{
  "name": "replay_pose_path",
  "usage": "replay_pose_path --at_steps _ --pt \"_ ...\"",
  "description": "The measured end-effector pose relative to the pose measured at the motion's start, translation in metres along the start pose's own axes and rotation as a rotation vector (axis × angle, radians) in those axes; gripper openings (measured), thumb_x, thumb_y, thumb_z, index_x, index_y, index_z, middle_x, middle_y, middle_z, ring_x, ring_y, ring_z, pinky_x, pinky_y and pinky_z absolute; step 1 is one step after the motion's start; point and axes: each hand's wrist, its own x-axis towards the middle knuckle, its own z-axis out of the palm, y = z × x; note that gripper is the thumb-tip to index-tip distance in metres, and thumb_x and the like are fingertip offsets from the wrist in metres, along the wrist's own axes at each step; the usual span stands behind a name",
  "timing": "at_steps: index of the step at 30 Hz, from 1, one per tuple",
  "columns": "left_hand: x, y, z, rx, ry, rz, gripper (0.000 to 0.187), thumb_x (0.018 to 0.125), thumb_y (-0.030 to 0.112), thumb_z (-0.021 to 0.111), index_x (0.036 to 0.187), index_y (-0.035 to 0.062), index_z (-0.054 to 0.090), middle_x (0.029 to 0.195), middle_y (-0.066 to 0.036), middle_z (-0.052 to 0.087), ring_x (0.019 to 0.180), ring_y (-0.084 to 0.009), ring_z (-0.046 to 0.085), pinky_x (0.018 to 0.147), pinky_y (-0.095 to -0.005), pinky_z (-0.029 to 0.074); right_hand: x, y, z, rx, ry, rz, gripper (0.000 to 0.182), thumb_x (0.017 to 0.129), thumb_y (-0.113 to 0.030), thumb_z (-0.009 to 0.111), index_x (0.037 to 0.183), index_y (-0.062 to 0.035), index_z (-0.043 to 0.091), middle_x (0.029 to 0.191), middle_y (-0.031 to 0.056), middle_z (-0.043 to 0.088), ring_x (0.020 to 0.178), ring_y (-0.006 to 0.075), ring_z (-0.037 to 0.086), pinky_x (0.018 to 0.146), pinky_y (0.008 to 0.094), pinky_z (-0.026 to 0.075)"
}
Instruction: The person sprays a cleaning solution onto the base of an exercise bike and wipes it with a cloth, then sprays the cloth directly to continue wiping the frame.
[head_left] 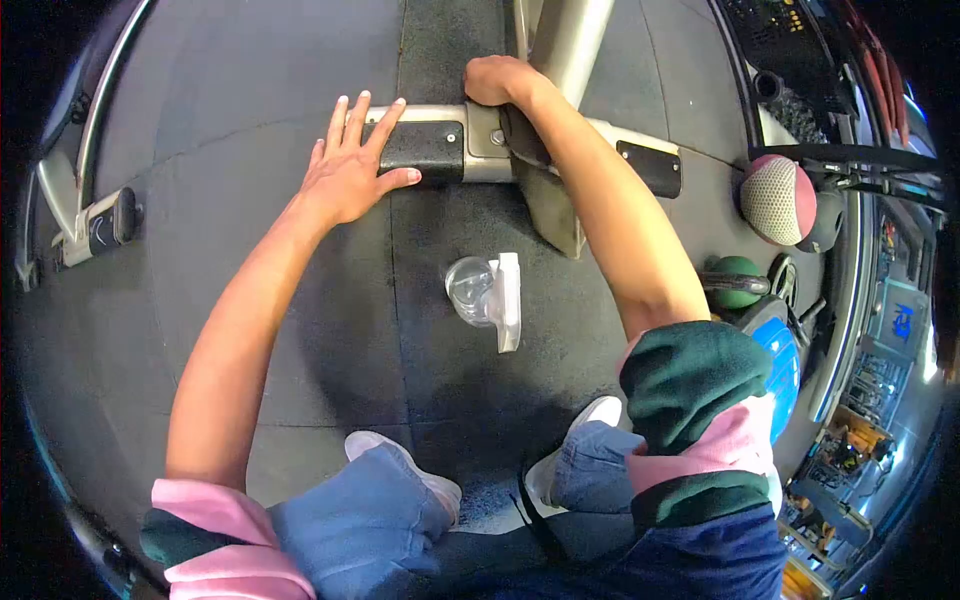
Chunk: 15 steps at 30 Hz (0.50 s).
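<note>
My left hand (345, 180) has its fingers spread over the left end of a grey metal machine base (487, 132), beside its black foot pad (425, 146). My right hand (497, 80) is closed at the middle of this base, near the upright post; what its curled fingers hold, if anything, I cannot tell. Below the right wrist a dark rounded piece (524, 138) shows against the metal. A second black pad (650, 168) covers the right end of the base. On the floor between my feet and the base lies a clear bottle (470, 290) with a white top (508, 302).
Dark rubber mats (250, 210) cover the floor. Another machine's foot (110, 222) stands at left. To the right are a pink and grey ball (778, 200), a green ball (737, 282) and a blue dome (778, 360). My shoes (405, 465) are close below the bottle.
</note>
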Motion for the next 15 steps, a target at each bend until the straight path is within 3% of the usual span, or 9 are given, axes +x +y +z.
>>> replay_pose_path --at_steps 2,5,7,11,13,15 --pt "-0.001 0.001 -0.001 0.009 -0.011 -0.002 0.087 0.081 0.061 0.060 0.151 0.0336 0.017 0.159 -0.012 0.005 0.147 -0.0327 -0.001 0.111 -0.0616 0.022 -0.006 0.002 0.007 0.041 0.048 0.030 0.031 0.081 -0.016 0.049 0.100 -0.0049 0.071 0.107 0.0236 0.066 0.101 0.0351 0.065 0.087 0.0443 0.051" --pt "0.001 0.002 -0.003 0.031 -0.020 -0.004 0.088 0.082 0.062 0.060 0.151 0.0330 0.015 0.159 -0.014 0.006 0.146 -0.0348 0.001 0.111 -0.0603 0.022 -0.052 -0.010 0.016 0.070 0.381 -0.016 0.023 0.085 -0.015 0.048 0.091 -0.0043 0.067 0.094 0.0187 0.068 0.093 0.0361 0.066 0.079 0.0451 0.052" --pt "0.000 0.000 -0.001 0.046 -0.031 0.000 0.088 0.082 0.061 0.060 0.152 0.0323 0.014 0.158 -0.015 0.006 0.146 -0.0368 0.002 0.111 -0.0591 0.022 -0.074 -0.020 0.025 0.102 0.590 0.009 0.021 0.084 -0.009 0.048 0.098 -0.0050 0.063 0.095 0.0167 0.067 0.097 0.0350 0.064 0.079 0.0419 0.052" --pt "0.001 -0.001 0.000 0.045 -0.009 0.017 0.089 0.082 0.062 0.060 0.152 0.0324 0.014 0.158 -0.015 0.006 0.146 -0.0369 0.002 0.111 -0.0593 0.022 -0.130 -0.025 0.046 0.156 0.636 -0.005 0.022 0.081 -0.002 0.050 0.101 -0.0046 0.059 0.100 0.0141 0.064 0.103 0.0328 0.061 0.083 0.0398 0.051" --pt "0.001 -0.001 0.001 0.047 -0.009 0.020 0.089 0.082 0.062 0.060 0.152 0.0325 0.014 0.158 -0.015 0.006 0.146 -0.0369 0.002 0.111 -0.0593 0.022 -0.149 -0.027 0.070 0.212 0.918 -0.125 0.025 0.082 0.004 0.051 0.105 -0.0050 0.057 0.107 0.0133 0.061 0.105 0.0314 0.058 0.084 0.0418 0.049" --pt "0.001 0.000 0.001 0.047 -0.020 -0.005 0.086 0.082 0.066 0.055 0.152 0.0343 0.014 0.159 -0.012 0.004 0.147 -0.0321 -0.003 0.112 -0.0602 0.021 -0.156 -0.027 0.078 0.209 0.935 -0.130 0.028 0.081 0.006 0.051 0.106 -0.0043 0.057 0.107 0.0133 0.061 0.104 0.0318 0.057 0.086 0.0417 0.048"
